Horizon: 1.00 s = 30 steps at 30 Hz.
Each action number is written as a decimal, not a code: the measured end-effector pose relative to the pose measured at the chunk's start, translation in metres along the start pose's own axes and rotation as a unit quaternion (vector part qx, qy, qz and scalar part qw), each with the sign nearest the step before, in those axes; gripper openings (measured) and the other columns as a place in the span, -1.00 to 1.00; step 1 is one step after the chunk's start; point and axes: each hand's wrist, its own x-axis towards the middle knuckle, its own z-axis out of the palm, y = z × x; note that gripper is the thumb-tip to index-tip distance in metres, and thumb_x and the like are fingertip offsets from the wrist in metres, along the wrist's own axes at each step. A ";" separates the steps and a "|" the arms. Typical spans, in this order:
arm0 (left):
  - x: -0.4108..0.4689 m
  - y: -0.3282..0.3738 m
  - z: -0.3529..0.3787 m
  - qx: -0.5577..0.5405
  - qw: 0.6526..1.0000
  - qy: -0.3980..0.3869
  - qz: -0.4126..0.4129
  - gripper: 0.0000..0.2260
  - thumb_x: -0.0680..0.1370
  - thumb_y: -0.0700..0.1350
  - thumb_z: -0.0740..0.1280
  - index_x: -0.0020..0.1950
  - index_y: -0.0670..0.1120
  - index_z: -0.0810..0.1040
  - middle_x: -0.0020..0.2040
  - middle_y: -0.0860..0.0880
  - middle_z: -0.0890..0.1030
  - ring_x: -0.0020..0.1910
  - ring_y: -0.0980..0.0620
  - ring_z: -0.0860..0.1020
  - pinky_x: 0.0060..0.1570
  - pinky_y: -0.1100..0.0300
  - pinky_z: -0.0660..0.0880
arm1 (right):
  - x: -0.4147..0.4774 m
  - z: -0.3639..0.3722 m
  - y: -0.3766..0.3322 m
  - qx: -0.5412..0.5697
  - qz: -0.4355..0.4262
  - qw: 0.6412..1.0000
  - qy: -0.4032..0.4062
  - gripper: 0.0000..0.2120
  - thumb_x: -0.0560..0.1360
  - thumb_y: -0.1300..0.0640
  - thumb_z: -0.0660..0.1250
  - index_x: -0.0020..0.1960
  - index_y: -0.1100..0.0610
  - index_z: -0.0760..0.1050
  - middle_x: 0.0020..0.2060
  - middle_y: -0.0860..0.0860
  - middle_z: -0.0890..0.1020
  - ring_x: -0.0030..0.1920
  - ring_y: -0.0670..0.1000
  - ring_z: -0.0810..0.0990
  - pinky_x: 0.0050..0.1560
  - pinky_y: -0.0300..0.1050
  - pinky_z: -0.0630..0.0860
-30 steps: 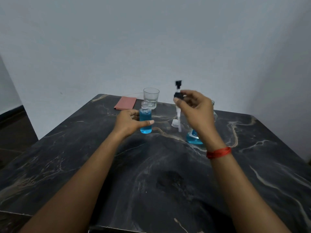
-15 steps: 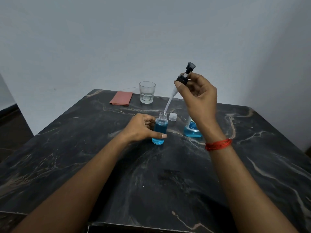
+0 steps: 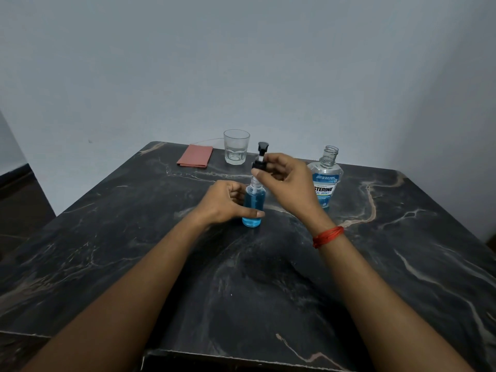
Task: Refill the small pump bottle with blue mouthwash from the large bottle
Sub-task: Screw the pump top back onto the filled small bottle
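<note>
Fingers [image 3: 277, 160] and thumb of the right hand [image 3: 288, 183] pinch the black collar of the pump head [image 3: 259, 160], holding it upright directly above the small pump bottle [image 3: 253, 208]. The pale dip tube already enters the bottle's neck, but the collar stands clear of the threads, so the pump is judged to be only part-way home. Keeping the head vertical lets the tube slide straight down without catching on the rim.

The left hand [image 3: 225, 201] curls round the bottle from the left, with its thumb across the near face. This grip pins the light bottle to the counter [image 3: 268, 291] so it neither tips nor turns when the collar is pressed and twisted. The bottle stands near the middle of the counter and is filled with blue mouthwash almost to the shoulder, which suggests that pouring is finished and only closing remains.

The large bottle [image 3: 325, 183] stands upright just right of and beyond the right hand, its neck uncapped. It is set aside where the working hands will not knock it.

At the far edge, well apart from the work, are an empty-looking glass [image 3: 236, 151] and, to its left, a folded reddish cloth [image 3: 195, 156]. A red thread [image 3: 328, 235] circles the right wrist.
</note>
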 end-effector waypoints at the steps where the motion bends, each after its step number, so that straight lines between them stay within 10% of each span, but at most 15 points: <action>1: 0.000 -0.001 -0.001 -0.002 1.000 0.008 -0.001 -0.52 0.21 -0.06 0.71 0.07 -0.06 0.68 -0.07 0.09 0.76 -0.07 0.15 0.72 0.04 0.19 0.64 | -0.001 0.002 0.003 -0.010 0.002 1.000 -0.011 -0.67 0.44 0.08 0.53 0.18 0.13 0.62 -0.05 -0.08 0.73 -0.03 -0.20 0.68 -0.01 -0.28 0.60; 16: 0.005 -0.009 -0.003 0.026 0.996 0.083 -0.005 -0.44 0.19 0.03 0.70 0.12 -0.08 0.67 0.03 0.00 0.73 -0.02 0.11 0.69 0.03 0.13 0.66 | 0.001 -0.007 0.009 -0.043 0.028 0.999 -0.001 -0.72 0.37 -0.08 0.57 0.01 0.00 0.66 -0.29 -0.06 0.72 -0.23 -0.11 0.70 -0.16 -0.23 0.63; 30: 0.002 -0.007 -0.010 -0.054 0.998 -0.030 -0.007 -0.60 0.26 -0.12 0.69 0.03 0.04 0.68 -0.04 0.16 0.75 -0.04 0.25 0.69 -0.16 0.48 0.53 | 0.005 0.001 0.012 -0.010 0.031 0.992 -0.119 -0.61 0.49 0.22 0.47 0.31 0.16 0.57 0.12 0.05 0.69 0.02 -0.01 0.65 0.13 0.02 0.61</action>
